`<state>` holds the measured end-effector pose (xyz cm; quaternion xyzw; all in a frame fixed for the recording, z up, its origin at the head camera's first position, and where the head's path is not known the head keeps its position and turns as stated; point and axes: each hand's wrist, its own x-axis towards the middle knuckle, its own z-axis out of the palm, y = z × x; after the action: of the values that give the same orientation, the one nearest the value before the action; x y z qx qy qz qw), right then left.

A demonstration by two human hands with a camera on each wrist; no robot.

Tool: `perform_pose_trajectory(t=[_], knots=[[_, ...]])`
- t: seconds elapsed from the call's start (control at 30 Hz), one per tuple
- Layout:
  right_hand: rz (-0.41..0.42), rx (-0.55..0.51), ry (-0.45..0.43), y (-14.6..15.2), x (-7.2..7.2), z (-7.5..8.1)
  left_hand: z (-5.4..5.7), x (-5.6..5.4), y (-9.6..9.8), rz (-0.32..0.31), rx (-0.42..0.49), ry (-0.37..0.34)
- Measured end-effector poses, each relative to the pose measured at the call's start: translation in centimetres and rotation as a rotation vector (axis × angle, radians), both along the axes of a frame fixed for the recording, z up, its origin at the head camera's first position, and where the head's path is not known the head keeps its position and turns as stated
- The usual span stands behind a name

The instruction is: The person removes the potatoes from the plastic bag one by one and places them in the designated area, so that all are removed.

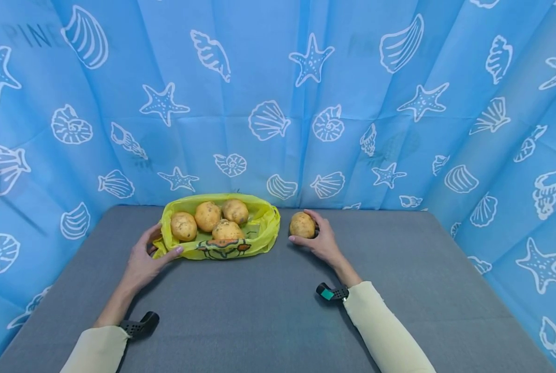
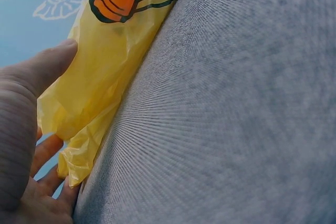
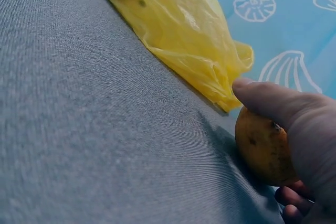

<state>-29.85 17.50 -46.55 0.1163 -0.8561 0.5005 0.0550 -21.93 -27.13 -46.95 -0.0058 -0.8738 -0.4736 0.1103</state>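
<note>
A yellow plastic bag [image 1: 266, 241] with a printed orange and dark design lies on the table, its mouth spread wide. Several potatoes [image 1: 208, 216] sit inside it. My left hand [image 1: 144, 261] holds the bag's left end, thumb along the front side and fingers round the back; the left wrist view shows the crumpled corner of the bag [image 2: 81, 156] beside the fingers. To the right of the bag, my right hand [image 1: 322, 241] grips a single potato [image 1: 302, 225] between thumb and fingers. In the right wrist view this potato [image 3: 260, 148] is close over the cloth, partly hidden by the thumb.
A grey cloth [image 1: 240, 311] covers the table. Behind it and along both sides hangs a blue curtain [image 1: 278, 155] with white shells and starfish. Each wrist wears a black strap with a small device, the left device [image 1: 143, 325] and the right device [image 1: 331, 292].
</note>
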Motion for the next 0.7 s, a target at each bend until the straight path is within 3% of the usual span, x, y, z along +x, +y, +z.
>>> perform_pose_trajectory(t=[0.3, 0.7], knots=[[0.024, 0.024, -0.002, 0.2, 0.24, 0.42, 0.01, 0.09, 0.09, -0.009, -0.006, 0.019], [0.019, -0.046, -0.067, 0.54, 0.35, 0.95, 0.02, 0.05, 0.06, -0.003, -0.008, 0.009]])
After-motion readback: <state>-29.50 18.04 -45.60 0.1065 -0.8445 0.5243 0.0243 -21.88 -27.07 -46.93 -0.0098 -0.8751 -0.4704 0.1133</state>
